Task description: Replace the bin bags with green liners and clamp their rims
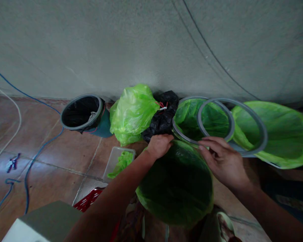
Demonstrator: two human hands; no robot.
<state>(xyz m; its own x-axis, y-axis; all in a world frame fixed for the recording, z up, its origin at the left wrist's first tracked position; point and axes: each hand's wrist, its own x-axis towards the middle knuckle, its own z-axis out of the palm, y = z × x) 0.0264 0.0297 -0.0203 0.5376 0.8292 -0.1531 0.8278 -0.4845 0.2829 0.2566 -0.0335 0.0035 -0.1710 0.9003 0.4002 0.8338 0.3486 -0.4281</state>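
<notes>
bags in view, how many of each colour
green: 5 (bundle, ring liner, wide bag, front bag, tub scrap)
black: 2 (tied bag, bin liner)
total: 7

No words, labels, brands, numbers or signs can be read on the green bag or anything else in view.

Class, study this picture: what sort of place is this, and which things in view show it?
Probably a utility or waste corner: bins lined with green and black plastic bags stand in a row along a plain wall, on a tiled floor.
</notes>
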